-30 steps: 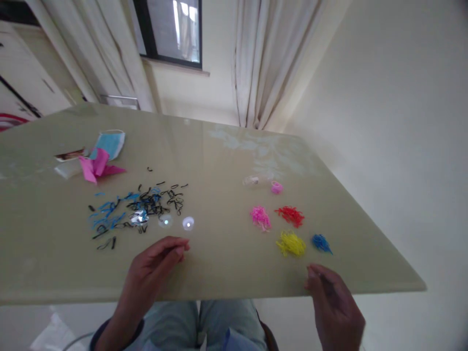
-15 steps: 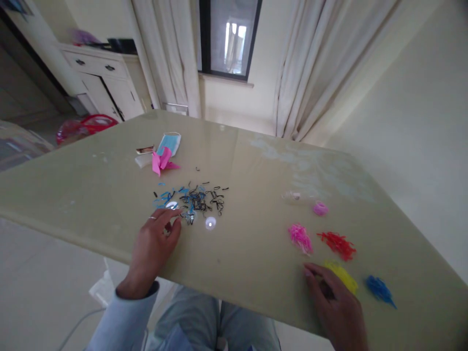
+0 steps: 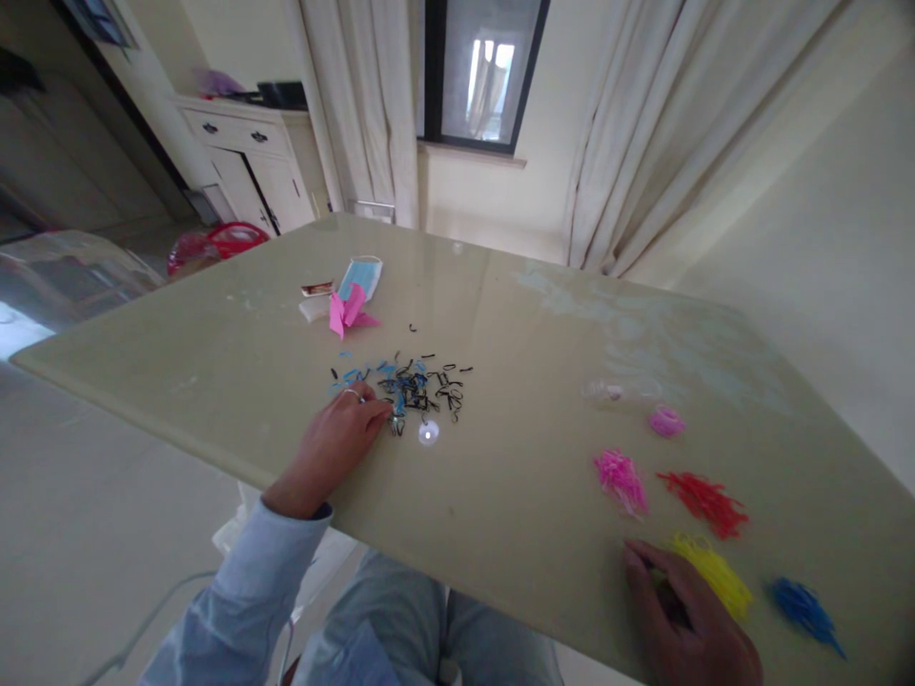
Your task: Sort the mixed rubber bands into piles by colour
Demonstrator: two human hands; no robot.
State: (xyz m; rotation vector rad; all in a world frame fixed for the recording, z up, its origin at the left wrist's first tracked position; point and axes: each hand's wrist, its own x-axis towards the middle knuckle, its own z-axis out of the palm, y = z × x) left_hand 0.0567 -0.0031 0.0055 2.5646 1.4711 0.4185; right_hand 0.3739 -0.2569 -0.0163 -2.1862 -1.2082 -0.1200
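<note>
My left hand (image 3: 341, 433) rests at the near left edge of a mixed pile of small black and blue rubber bands (image 3: 415, 389). Its thumb and fingertips are drawn together there, and whatever lies between them is hidden. At the lower right, my right hand (image 3: 693, 610) lies on the table with fingers curled and the tips pinched; I cannot make out anything in them. Just beside it is a heap of yellow rubber bands (image 3: 715, 576). A pink heap (image 3: 620, 481), a red heap (image 3: 706, 502) and a blue heap (image 3: 806, 612) lie around that hand.
Beyond the mixed pile lie a blue face mask (image 3: 361, 278), a folded pink paper piece (image 3: 350, 310) and a small brown wrapper (image 3: 317, 288). A clear plastic bottle (image 3: 629, 391) and a pink ring-shaped roll (image 3: 666, 421) sit at the right. The table's front edge (image 3: 400, 534) runs before my lap.
The camera view has turned slightly left. My left hand has moved against the mixed pile, with its thumb and fingertips now closer together. The right hand keeps its curled pose beside the yellow heap.
</note>
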